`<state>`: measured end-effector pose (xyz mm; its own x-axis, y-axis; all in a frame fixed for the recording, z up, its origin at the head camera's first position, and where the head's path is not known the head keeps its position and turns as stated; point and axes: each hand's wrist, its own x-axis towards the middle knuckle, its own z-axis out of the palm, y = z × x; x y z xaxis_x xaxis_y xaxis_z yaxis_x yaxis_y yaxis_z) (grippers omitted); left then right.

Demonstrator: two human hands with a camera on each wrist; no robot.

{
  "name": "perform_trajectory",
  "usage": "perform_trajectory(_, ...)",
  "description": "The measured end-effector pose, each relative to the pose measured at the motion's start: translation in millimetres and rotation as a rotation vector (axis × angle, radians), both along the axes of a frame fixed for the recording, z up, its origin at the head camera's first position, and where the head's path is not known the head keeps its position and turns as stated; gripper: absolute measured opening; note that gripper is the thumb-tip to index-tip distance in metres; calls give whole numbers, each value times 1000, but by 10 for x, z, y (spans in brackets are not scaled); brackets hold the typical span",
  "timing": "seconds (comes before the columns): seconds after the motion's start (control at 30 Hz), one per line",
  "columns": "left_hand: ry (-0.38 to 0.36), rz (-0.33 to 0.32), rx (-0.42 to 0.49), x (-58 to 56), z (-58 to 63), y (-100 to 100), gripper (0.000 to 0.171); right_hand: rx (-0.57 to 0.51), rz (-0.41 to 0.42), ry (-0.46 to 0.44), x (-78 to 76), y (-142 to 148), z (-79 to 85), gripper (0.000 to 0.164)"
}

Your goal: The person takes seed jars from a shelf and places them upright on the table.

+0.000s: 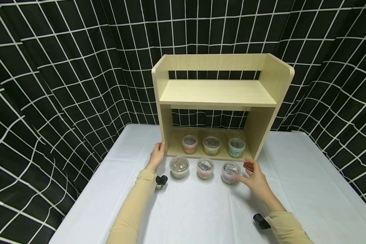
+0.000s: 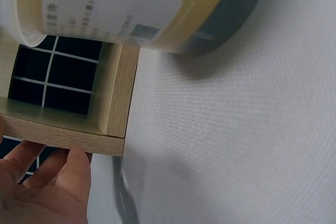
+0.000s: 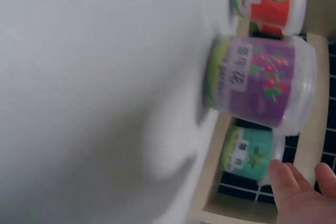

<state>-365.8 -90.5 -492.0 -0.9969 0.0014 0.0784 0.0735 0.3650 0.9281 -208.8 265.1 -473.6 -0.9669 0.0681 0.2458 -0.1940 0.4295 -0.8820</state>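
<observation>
My left hand is at the lower front of a pale wooden two-level shelf, its fingers touching the outside of the left side panel. Beside the shelf's lower right corner, my right hand has its fingers spread around the right of a purple-labelled lidded tub. The thumb is close to that tub; contact is unclear. A red-labelled tub and a yellow-labelled tub stand in the same front row on the cloth.
Inside the lower level are an orange-red tub, a pale-yellow tub and a teal tub. White cloth covers the table. Black curtains with a white grid enclose it. A small black device is worn at each wrist.
</observation>
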Motion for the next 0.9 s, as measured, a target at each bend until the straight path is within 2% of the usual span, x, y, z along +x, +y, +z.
perform_trajectory(0.5,-1,7,19,-9,-5,4,50,3,-13,96,-258,130,391,81)
perform_trajectory(0.7,-17,-3,10,-3,-5,10,51,19,-1,115,-387,156,454,81)
perform_trajectory(0.9,6,6,7,-5,-16,11,49,20,-26,131,-515,162,489,82)
